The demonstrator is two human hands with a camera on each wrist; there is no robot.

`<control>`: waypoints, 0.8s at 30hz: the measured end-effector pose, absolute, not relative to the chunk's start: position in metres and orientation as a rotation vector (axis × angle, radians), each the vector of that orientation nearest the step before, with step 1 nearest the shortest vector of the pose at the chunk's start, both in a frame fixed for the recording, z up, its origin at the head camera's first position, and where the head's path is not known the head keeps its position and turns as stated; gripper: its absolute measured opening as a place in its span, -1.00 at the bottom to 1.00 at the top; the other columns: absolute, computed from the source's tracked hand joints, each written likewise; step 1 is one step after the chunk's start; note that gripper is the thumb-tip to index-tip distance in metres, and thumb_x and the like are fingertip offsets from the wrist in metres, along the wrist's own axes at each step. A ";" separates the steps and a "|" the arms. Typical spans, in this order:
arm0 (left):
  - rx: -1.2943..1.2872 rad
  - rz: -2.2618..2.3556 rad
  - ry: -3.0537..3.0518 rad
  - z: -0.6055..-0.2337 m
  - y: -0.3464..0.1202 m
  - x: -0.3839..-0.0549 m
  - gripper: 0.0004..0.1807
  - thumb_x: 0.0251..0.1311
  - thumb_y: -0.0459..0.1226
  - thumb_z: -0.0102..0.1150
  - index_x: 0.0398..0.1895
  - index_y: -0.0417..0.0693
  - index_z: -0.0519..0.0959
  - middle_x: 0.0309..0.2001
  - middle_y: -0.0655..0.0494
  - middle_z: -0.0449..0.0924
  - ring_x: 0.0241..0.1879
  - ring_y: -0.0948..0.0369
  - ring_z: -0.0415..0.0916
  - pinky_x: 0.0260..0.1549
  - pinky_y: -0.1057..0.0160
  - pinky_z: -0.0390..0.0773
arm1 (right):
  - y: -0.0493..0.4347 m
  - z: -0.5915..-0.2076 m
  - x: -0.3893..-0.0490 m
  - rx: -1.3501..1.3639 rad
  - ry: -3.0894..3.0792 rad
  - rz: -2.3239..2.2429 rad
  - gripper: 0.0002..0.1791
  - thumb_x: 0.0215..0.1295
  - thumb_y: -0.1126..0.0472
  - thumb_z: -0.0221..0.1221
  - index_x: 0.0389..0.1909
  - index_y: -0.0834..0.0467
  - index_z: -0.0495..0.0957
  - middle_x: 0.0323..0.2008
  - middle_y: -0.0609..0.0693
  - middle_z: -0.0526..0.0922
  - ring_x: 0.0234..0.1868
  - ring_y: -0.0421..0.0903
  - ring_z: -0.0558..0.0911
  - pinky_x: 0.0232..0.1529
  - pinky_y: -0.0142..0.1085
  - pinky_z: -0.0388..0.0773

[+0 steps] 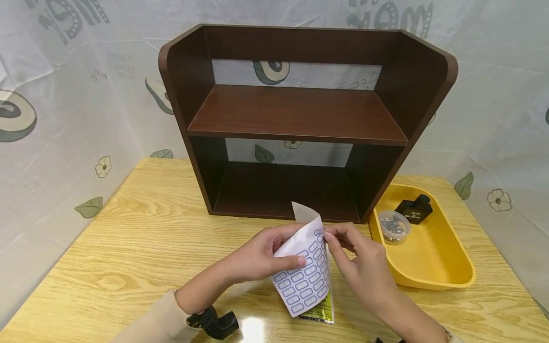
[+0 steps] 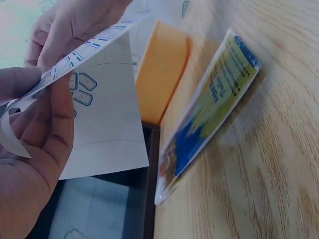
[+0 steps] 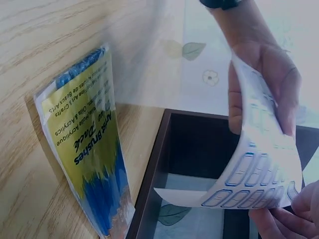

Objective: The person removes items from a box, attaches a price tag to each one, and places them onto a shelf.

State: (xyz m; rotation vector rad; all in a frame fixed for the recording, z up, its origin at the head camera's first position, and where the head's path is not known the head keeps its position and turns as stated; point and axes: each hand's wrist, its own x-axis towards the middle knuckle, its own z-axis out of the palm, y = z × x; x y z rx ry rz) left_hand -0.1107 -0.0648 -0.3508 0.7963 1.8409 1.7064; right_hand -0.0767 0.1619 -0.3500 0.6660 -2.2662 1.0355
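Landmark: the dark brown shelf unit point(image 1: 296, 119), standing upright at the back of the worktop point(image 1: 128, 238).

Label sheet point(image 1: 304, 269): held off the worktop, just in front of the shelf unit's lower opening, near its middle. White sheet printed with rows of blue-bordered labels, bowed into a curve, with its top corner peeled or folded back.

Left hand point(image 1: 261, 255): curled round the sheet's left edge, thumb across the printed face, fingers behind. A firm hold; it carries the sheet.

Right hand point(image 1: 360, 259): fingertips pinched at the sheet's upper right edge, where one label sits. The right wrist view shows only the fingertips against the paper's lower edge; whether a label is already lifted I cannot tell.

Also in front of the shelf unit, under the sheet: a flat yellow-and-blue packet point(image 3: 87, 144) lying on the worktop, printed "Art Brushes". To the right of the shelf unit, touching or nearly touching its foot: a yellow tray point(image 1: 433, 267) holding a small clear tub of metal beads or pins point(image 1: 393, 226) and a small black bottle point(image 1: 413, 208).

Judgement on the step in hand, peeling one label: keep the sheet bent away from the label so its corner lifts of itself. Pick at a corner with a nail, not the pad. Draw it back low and slow along the sheet so it does not curl or tear. The left thumb should press close beside the label being lifted, to stop the sheet from buckling.
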 end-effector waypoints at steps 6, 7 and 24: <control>0.825 1.658 1.895 -0.352 -0.068 -0.112 -0.24 0.37 -0.40 0.26 0.61 0.06 0.26 0.22 -0.28 0.61 -0.06 0.23 0.75 -0.12 0.20 0.79 | 0.167 -0.350 -0.075 0.639 -2.337 1.183 -0.75 0.22 0.54 0.35 -0.18 0.19 0.63 -0.26 -0.01 0.81 -0.22 -0.14 0.83 -0.10 -0.61 0.65; 0.827 1.655 1.898 -0.352 -0.069 -0.112 -0.24 0.37 -0.40 0.27 0.60 0.06 0.27 0.20 -0.28 0.61 -0.07 0.24 0.75 -0.12 0.21 0.79 | 0.168 -0.350 -0.075 0.639 -2.346 1.204 -0.75 0.23 0.54 0.35 -0.18 0.18 0.63 -0.24 -0.01 0.81 -0.22 -0.17 0.82 -0.11 -0.60 0.66; 0.731 1.639 1.963 -0.356 -0.082 -0.112 -0.49 0.38 -0.34 0.29 0.37 -0.06 0.48 0.16 -0.23 0.66 -0.08 0.18 0.72 -0.13 0.15 0.79 | 0.171 -0.356 -0.074 0.721 -2.338 1.407 -0.79 0.31 0.54 0.27 -0.18 0.19 0.60 -0.14 0.10 0.82 -0.19 -0.30 0.80 -0.15 -0.45 0.74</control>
